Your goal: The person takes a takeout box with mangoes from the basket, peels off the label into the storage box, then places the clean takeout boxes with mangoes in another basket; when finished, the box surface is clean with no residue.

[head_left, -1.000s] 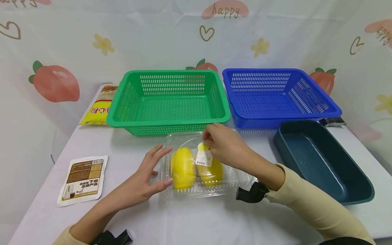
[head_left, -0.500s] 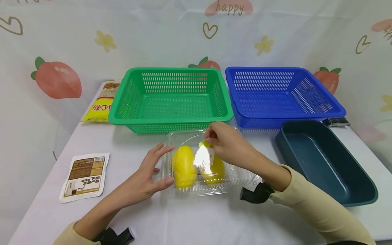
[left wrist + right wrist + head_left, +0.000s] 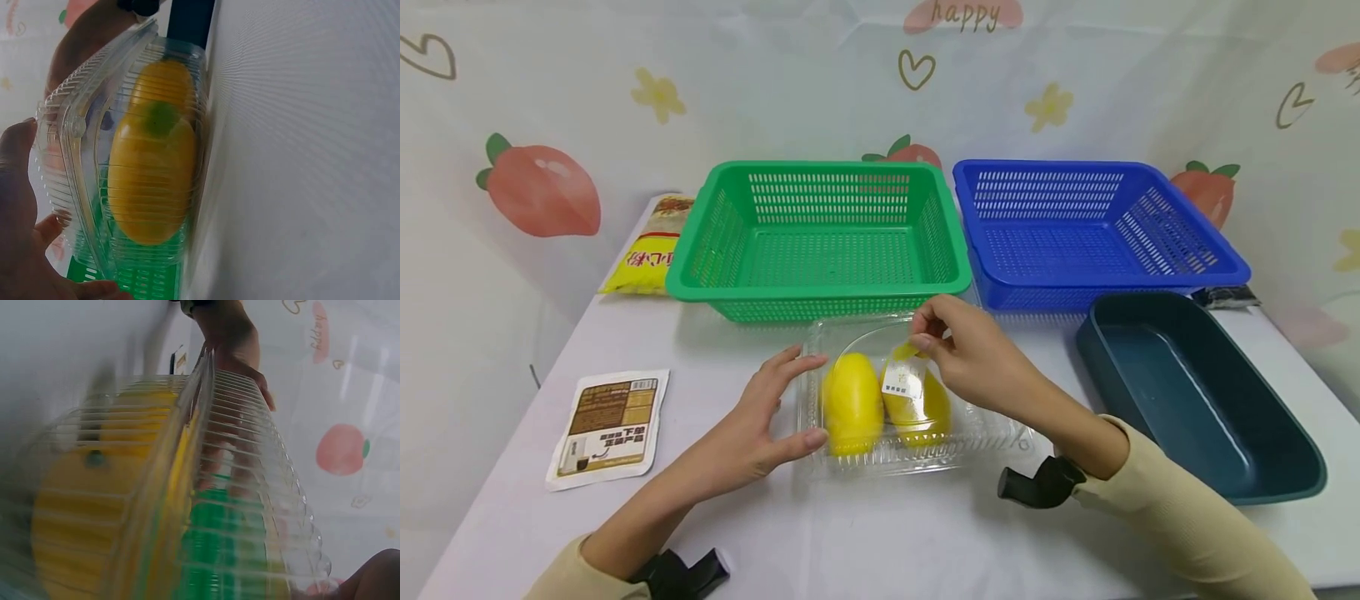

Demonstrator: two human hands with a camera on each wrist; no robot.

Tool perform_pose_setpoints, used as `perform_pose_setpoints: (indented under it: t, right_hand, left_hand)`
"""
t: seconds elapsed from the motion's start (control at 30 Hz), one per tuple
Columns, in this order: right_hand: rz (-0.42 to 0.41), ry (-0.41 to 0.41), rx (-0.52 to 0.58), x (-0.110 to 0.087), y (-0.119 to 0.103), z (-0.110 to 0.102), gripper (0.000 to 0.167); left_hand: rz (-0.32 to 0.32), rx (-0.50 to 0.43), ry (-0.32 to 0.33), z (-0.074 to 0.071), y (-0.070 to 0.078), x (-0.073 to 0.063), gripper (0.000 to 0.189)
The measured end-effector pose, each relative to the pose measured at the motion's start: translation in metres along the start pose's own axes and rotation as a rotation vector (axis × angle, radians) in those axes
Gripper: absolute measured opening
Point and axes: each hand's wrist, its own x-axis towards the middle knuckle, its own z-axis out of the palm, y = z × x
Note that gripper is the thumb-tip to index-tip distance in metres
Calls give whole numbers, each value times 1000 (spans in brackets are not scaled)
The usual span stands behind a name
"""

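Note:
A clear plastic clamshell box (image 3: 981,429) sits in front of the baskets with two yellow mangoes (image 3: 853,400) inside. My right hand (image 3: 973,354) is over the lid, pinching the yellow top end of a white label (image 3: 904,381) with printed characters. The label's lower part lies over the right mango. At the box's left side, my left hand (image 3: 748,429) has its fingers and thumb spread, fingertips right at the edge. In the left wrist view, the ribbed box wall shows a mango (image 3: 153,175) close behind it. The right wrist view is partly blurred and shows the box's side.
Behind the box stand a green basket (image 3: 820,294) and a blue basket (image 3: 1097,283). A dark teal tub (image 3: 1195,408) is at the right. On the left lie a brown-and-white pouch (image 3: 610,429) and a yellow bag (image 3: 643,262). A black packet (image 3: 1228,297) is behind the tub.
My right hand has shifted slightly right with its grip on the label, which now looks more bent and tilted. The left hand stays at the box's side. The head view has shifted slightly.

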Motion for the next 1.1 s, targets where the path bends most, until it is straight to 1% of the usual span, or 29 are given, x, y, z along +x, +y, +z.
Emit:
perform_pose_setpoints:
  t: [0.17, 0.27, 0.47, 0.6, 0.7, 0.87, 0.97, 1.1]
  right_hand:
    - [-50, 53, -12, -7, 0, -3, 7]
    - [-77, 70, 2, -10, -1, -5, 7]
    - [-70, 92, 76, -14, 0, -13, 8]
    - [-60, 112, 91, -19, -1, -24, 3]
    - [-62, 128, 61, -25, -4, -38, 3]
    - [-53, 156, -75, -38, -5, -70, 7]
    - [-36, 157, -157, -46, 3, -92, 8]
    - [8, 134, -241, -57, 27, -123, 10]
  left_hand:
    - [-9, 20, 3, -2, 3, 1, 72]
    - [-7, 25, 0, -3, 4, 2, 72]
    - [14, 13, -12, -5, 5, 3, 71]
    - [26, 6, -20, -6, 4, 4, 72]
    - [27, -5, -24, -6, 4, 5, 72]
    - [26, -27, -26, -5, 3, 6, 73]
    - [29, -23, -26, -3, 3, 4, 73]
    - [23, -15, -23, 0, 2, -1, 73]
